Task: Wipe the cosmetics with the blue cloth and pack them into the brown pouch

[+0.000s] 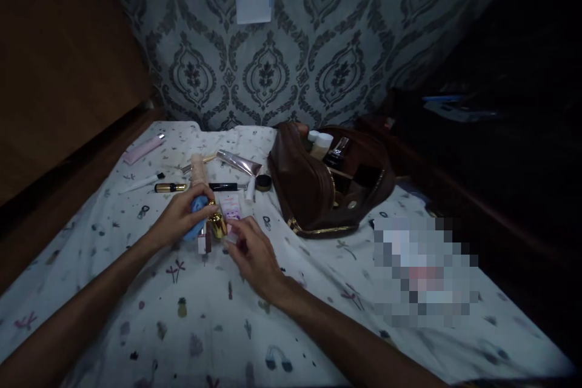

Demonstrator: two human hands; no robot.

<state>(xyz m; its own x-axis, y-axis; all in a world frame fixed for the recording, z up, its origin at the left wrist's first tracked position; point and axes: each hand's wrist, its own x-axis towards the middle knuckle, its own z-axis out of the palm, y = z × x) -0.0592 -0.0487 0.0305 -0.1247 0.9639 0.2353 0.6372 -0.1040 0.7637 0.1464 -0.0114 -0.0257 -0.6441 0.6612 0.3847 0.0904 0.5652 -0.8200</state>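
Observation:
My left hand (184, 213) is closed with thumb and fingertips at a shiny gold cosmetic tube (219, 226). Beneath that hand lies a blue item (196, 211), partly covered by the fingers. My right hand (255, 257) is just right of the gold tube, thumb and index finger apart, the index tip close to or touching it. Below the tube sits a small white and brown piece (204, 242). A white squeeze tube with pink and purple print (231, 205) lies between the hands, its lower part close to my right fingers.
An unzipped brown bag (304, 188) holding bottles stands right of the cosmetics. Behind my hands lie a beige tube (199, 170), a silver tube (239, 162), a black jar (263, 182), a gold-black tube (170, 187) and a pink tube (144, 149). A blurred-out item (422, 273) is at right.

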